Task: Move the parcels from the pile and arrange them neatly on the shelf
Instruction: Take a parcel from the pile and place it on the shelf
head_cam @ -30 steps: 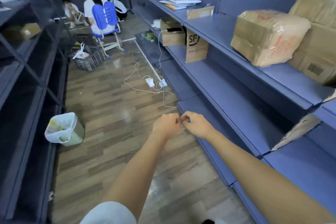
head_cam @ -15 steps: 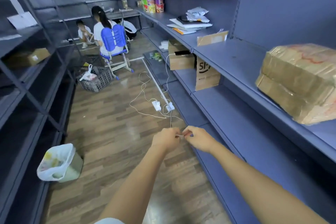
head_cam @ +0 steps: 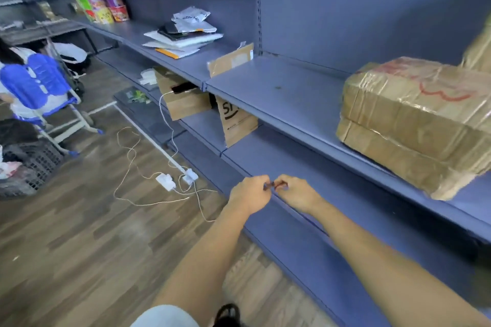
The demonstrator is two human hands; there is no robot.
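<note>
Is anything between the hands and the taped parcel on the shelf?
Nothing visible stands between them and the taped parcel. But the left hand and right hand together pinch a small dark item, so neither is free.

Pale short sleeve tops the left arm; forearms bare

Blue-grey metal shelving with a matching back panel lines the right of an aisle floored in wood-look planks. A blue chair stands far left, a dark plastic basket beside it; white chargers and cables trail across the floor.
</note>
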